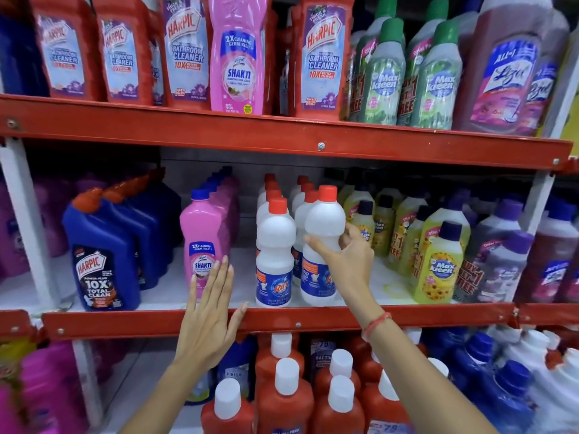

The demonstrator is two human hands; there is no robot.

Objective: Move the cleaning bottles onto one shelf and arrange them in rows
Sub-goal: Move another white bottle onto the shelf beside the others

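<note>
On middle shelf (282, 321): right hand (346, 256) grips smooth white bottle (322, 245) (red cap); left hand (210, 314) flat, empty.

Red metal shelf rails (282, 136), white uprights (28, 220), white shelf boards (241, 286)

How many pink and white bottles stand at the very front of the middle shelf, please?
Pink Shakti bottle: 1
White Rin bottles: 2, one gripped by the right hand
Total: 3
</note>
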